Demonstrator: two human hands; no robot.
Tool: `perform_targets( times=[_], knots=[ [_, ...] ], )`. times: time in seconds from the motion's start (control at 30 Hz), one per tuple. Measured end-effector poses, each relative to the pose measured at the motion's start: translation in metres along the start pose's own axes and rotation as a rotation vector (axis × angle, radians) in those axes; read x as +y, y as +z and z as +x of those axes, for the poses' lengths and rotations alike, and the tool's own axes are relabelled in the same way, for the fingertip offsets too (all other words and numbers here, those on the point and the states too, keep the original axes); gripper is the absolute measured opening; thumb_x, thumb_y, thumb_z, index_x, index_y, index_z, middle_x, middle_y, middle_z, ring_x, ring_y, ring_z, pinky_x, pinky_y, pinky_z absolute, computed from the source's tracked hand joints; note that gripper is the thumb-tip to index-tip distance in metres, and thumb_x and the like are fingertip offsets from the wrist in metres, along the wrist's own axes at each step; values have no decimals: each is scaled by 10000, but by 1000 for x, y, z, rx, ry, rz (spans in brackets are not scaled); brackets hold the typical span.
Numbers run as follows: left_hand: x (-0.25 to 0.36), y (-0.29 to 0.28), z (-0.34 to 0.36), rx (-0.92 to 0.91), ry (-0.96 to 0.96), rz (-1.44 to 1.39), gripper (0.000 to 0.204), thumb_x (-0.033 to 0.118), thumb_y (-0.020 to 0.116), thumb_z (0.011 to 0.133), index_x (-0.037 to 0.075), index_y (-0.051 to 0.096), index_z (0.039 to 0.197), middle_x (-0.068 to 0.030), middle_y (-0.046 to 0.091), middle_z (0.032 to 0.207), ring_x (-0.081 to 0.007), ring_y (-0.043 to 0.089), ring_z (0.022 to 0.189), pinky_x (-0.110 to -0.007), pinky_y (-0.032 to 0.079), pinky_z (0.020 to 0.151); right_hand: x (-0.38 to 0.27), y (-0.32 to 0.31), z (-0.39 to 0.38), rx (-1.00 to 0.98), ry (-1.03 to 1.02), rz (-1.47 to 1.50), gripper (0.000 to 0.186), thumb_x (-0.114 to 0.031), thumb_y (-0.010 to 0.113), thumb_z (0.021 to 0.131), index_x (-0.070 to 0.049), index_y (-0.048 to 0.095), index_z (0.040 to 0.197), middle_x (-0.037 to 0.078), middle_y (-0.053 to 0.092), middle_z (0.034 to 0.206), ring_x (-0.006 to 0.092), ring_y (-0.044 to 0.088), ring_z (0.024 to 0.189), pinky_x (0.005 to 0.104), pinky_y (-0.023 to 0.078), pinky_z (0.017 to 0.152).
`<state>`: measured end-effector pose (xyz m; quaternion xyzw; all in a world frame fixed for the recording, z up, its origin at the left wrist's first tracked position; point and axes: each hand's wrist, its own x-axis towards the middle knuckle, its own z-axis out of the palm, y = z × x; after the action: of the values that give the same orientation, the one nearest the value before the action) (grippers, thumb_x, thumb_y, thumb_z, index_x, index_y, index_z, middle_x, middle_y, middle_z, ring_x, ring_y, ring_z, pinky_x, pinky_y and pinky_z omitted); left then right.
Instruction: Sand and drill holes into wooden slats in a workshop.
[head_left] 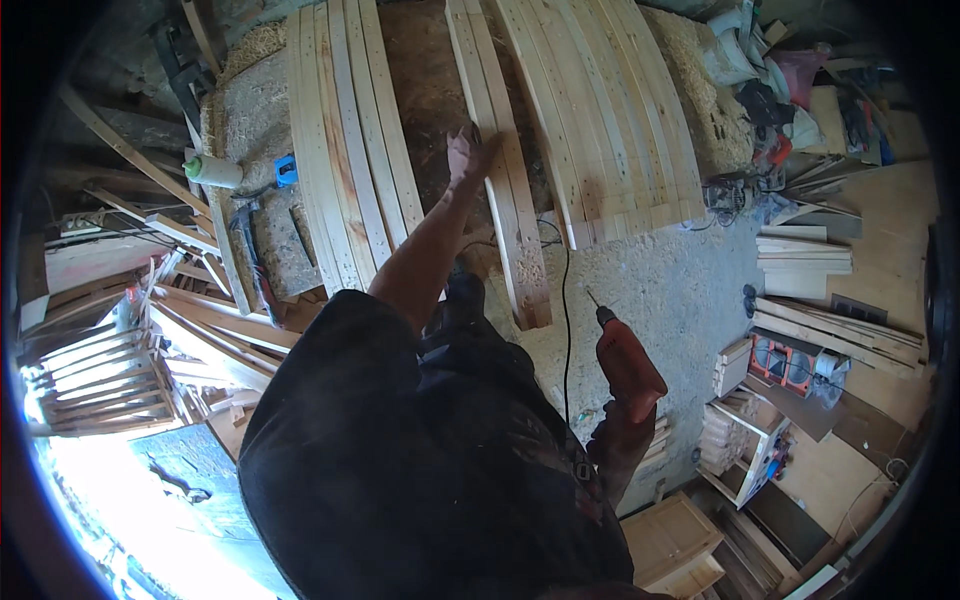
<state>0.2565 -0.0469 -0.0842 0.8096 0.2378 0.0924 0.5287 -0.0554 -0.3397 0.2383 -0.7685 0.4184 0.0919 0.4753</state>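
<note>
My left hand (472, 158) reaches forward to a long pale wooden plank (518, 225) and grips its left edge, the thumb side lying over the top face. The plank seems made of two strips side by side, and its near end points at me. On the right, my right hand (622, 428) is wrapped round the handle of a red power drill (628, 362). A thin bit (594, 298) sticks out of the drill's chuck, pointing forward and clear of the wood. A black cord (567, 340) runs past my right side.
Joined plank panels lie on both sides, one left (350, 150) and one wider right (600, 130). A hammer (255, 250), a green-capped bottle (212, 171) and a blue tool (286, 170) lie at left. Scrap wood (220, 320) is piled behind them. Sawdust (710, 120) covers the right side.
</note>
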Motion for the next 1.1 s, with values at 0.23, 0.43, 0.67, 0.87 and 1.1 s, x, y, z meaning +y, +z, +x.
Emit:
perform_targets(
  times=[0.23, 0.43, 0.67, 0.87, 1.1],
  knots=[
    [36, -26, -5, -163, -144, -100, 660, 456, 837, 773, 28, 675, 1248, -266, 639, 1246, -433, 567, 1238, -470, 485, 1044, -6, 1, 5, 44, 37, -38, 323, -58, 628, 872, -41, 534, 1180, 50, 573, 746, 124, 541, 505, 302, 402, 404],
    [79, 14, -39, 37, -281, 278, 1340, 466, 877, 705, 47, 20, 1645, -258, 405, 1424, -439, 458, 1328, -558, 466, 1033, -6, 4, 9, 34, -69, -19, 322, -51, 642, 888, -45, 540, 1192, 53, 594, 754, 126, 557, 519, 305, 420, 420],
    [65, -22, -30, -38, -132, -299, 1197, 236, 810, 795, 48, 3, 1658, -235, 560, 1344, -384, 626, 1171, -407, 540, 1032, 19, -21, 15, 12, -87, 36, 312, -75, 662, 898, -25, 550, 1185, 48, 595, 746, 131, 549, 503, 307, 412, 432],
    [108, -72, -32, -364, -65, -1255, 396, 319, 635, 943, 72, 631, 1253, -65, 706, 1059, -224, 701, 958, -409, 586, 853, 44, -54, 49, -41, -259, 35, 382, -117, 672, 904, -22, 556, 1256, 54, 599, 751, 130, 557, 524, 305, 416, 453],
    [184, -134, 32, -312, 185, -947, 412, 383, 572, 956, 31, 674, 1143, -116, 727, 986, -270, 718, 860, -405, 581, 792, 45, -82, 85, -111, -446, 41, 382, -111, 677, 898, -29, 563, 1252, 56, 602, 753, 133, 563, 520, 316, 421, 443]
  ],
)
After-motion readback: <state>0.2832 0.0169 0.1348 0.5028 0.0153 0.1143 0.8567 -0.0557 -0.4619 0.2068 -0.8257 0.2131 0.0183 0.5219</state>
